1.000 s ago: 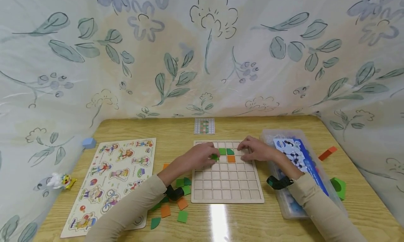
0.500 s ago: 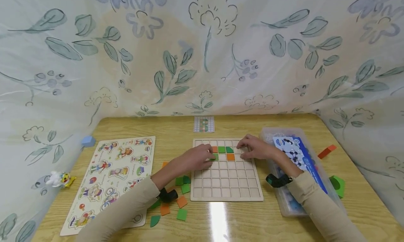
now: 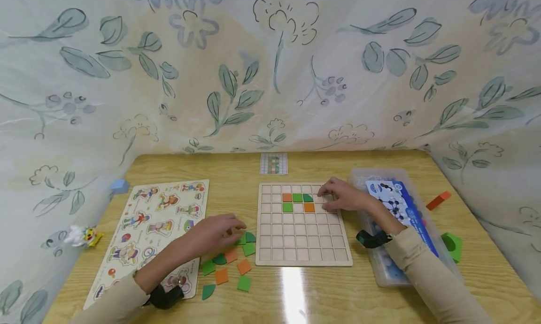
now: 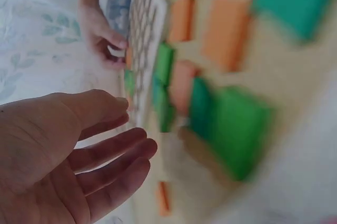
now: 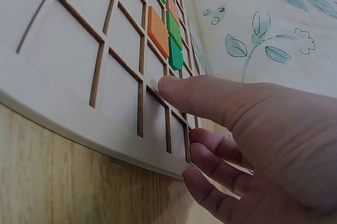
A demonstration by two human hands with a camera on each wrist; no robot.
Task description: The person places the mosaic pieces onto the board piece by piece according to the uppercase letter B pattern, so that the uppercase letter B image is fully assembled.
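Observation:
A wooden grid board [image 3: 304, 249] lies in the middle of the table. Its upper rows hold an orange tile [image 3: 287, 197], two green tiles [image 3: 302, 197], another green tile [image 3: 288, 207] and a second orange tile [image 3: 309, 207]. My right hand [image 3: 327, 192] rests on the board's upper right part. The right wrist view shows its thumb [image 5: 174, 87] pressed on the board [image 5: 79, 66] and the fingers lying against its edge. My left hand [image 3: 230, 230] hovers with straight fingers over loose green and orange tiles [image 3: 230, 267] left of the board. It [image 4: 131, 129] holds nothing.
A character puzzle board [image 3: 148, 230] lies at the left, a pattern card [image 3: 273, 164] behind the grid board. A clear plastic box [image 3: 380, 272] stands at the right. A blue block [image 3: 119, 186], a small toy [image 3: 82, 237], an orange block [image 3: 438, 200] and a green piece [image 3: 452, 249] lie near the edges.
My left hand has drawn back from the board's upper rows to the loose tiles at the lower left, leaving a green tile in place. The right hand has stayed put.

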